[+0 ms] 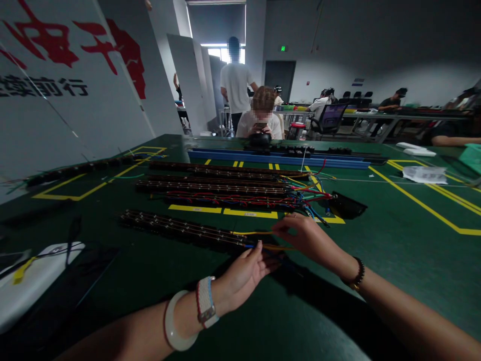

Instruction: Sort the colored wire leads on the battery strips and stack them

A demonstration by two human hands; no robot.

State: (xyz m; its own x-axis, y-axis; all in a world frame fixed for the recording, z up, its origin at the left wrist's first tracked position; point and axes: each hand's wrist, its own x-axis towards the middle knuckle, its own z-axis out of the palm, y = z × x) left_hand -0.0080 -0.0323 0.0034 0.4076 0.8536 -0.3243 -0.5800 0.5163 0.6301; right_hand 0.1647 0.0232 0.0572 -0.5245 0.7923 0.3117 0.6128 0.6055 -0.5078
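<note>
A long black strip [180, 228] with rows of thin copper-coloured lines lies on the green table, its wire ends towards my hands. My left hand [244, 276], palm partly up, has its thumb pressed over a blue wire [248, 246] at the strip's right end. Above and to the right, my right hand [304, 235] pinches a yellow wire [253, 232] that runs out from the strip. Orange-yellow wires [278, 247] pass between the two hands. My right fingertips are partly hidden.
Behind lie several similar black strips [214, 186] with coloured wire ends and a black piece [347, 205]. Further back is a blue rail [278, 159]. A white device [41, 281] sits at left, a clear plastic packet [424, 174] at right. A person [259, 118] sits opposite.
</note>
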